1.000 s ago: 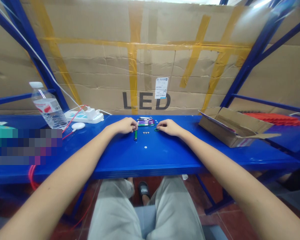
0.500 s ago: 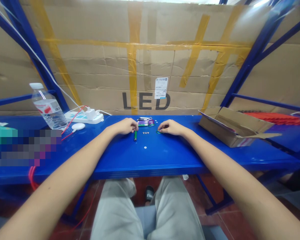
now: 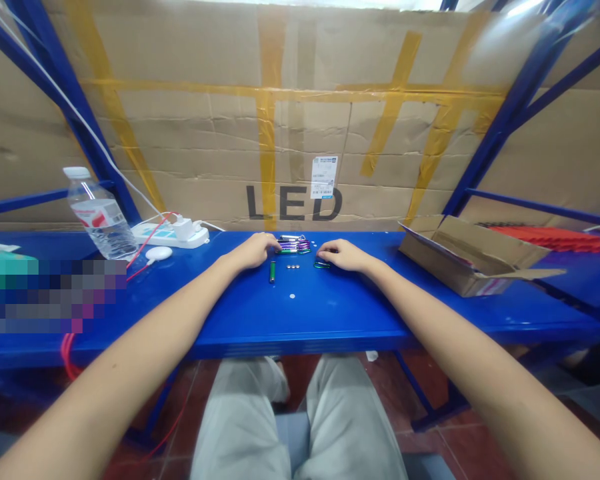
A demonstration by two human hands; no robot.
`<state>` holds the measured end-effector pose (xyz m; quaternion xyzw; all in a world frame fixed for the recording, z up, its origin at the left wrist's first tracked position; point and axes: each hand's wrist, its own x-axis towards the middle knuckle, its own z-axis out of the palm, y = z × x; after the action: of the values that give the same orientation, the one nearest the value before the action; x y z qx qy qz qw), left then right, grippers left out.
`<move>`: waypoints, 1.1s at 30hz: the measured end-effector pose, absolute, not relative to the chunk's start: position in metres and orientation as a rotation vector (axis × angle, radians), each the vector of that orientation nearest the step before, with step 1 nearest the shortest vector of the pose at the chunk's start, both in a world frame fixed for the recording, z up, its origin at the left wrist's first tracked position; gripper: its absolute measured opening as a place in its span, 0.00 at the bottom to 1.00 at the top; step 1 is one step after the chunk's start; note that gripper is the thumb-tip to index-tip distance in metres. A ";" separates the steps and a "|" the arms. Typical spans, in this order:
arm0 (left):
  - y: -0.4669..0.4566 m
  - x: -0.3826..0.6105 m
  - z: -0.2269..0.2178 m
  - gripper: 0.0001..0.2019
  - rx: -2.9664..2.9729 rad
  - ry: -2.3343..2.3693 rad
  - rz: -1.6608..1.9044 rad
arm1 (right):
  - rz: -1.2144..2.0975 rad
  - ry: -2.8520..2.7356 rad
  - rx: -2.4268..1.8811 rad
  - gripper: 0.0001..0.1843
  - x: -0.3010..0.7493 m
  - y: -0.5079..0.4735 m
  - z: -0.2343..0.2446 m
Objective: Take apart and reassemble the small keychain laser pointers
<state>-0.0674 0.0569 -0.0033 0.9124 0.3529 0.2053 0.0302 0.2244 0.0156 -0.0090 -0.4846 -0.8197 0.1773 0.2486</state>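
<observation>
Head view of a blue counter (image 3: 300, 320). The left hand (image 3: 253, 251) lies palm down, fingers loosely curled, with its fingertips at the left end of a row of coloured metal cylinders (image 3: 292, 245) near the back edge; whether it grips one cannot be told. A green cylinder (image 3: 272, 271) lies alone just in front of that hand, not touched. The right hand (image 3: 338, 255) rests with fingers bent over a small green clip (image 3: 322, 265); a firm pinch cannot be confirmed. Between the hands lie three button cells (image 3: 293, 266), with a fourth cell (image 3: 291, 295) nearer the viewer. Water bottle (image 3: 99, 215) and power strip (image 3: 169, 233) at left; open cardboard box (image 3: 473, 257) at right.
</observation>
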 end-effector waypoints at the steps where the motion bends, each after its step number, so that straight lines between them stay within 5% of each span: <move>1: 0.059 -0.068 -0.004 0.26 2.814 1.079 0.612 | 0.483 -2.225 -1.335 0.15 0.224 0.015 -0.008; 7: 0.057 -0.069 0.000 0.21 2.766 1.205 0.607 | 0.587 -2.149 -1.395 0.17 0.224 0.013 0.001; 14: 0.055 -0.058 0.001 0.09 2.673 1.244 0.600 | 0.717 -2.103 -1.577 0.07 0.209 0.016 0.022; 21: 0.055 -0.060 -0.001 0.04 2.542 1.240 0.565 | 0.241 -2.151 -1.411 0.06 0.172 0.020 0.025; 27: 0.054 -0.059 -0.001 0.08 2.512 1.100 0.706 | 0.095 -2.282 -1.257 0.09 0.162 0.011 0.011; 33: 0.034 -0.049 0.015 0.08 2.634 0.831 1.068 | 0.523 -2.114 -1.078 0.12 0.172 0.013 0.008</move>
<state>-0.0494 0.0344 0.0154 0.8858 0.2796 0.3592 0.0903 0.1719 0.0128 0.0076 -0.4158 -0.8154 0.2018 0.3485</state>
